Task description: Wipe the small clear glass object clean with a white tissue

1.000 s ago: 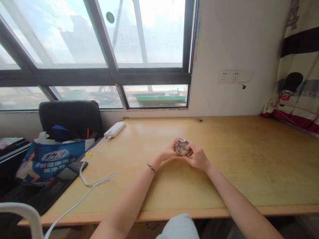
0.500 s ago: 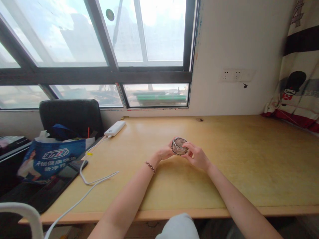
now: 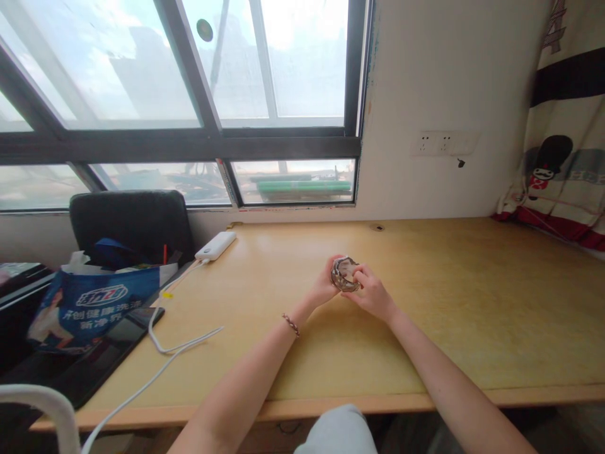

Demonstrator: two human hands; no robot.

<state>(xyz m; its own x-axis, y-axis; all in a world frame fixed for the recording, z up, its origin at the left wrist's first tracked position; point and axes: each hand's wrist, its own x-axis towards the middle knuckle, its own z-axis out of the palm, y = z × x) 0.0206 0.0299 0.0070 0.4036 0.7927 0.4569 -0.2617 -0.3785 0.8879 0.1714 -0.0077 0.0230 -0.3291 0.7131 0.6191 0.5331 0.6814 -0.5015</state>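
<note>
A small round, brownish, shiny bowl-like thing (image 3: 338, 277) is held above the middle of the table, its open side tilted toward me. My left hand (image 3: 324, 285) is closed round its left side, with most of the fingers hidden behind it. At the right edge, my right hand (image 3: 373, 297) grips the rim, thumb below and bent fingers reaching over the opening. What the bowl is made of, I cannot tell for sure. A braided bracelet (image 3: 291, 325) circles my left wrist.
On the table (image 3: 472, 302), a white power bank (image 3: 216, 246) lies at the left edge, and its white cable (image 3: 163, 347) trails toward me. Left of the table are a black chair (image 3: 130, 221) and a blue bag (image 3: 94, 302). A curtain (image 3: 567, 183) hangs at the right.
The bowl-like thing has turned and tilted in my hands and moved slightly right. My left hand has shifted right and up with it; the right fingers still hold the rim.
</note>
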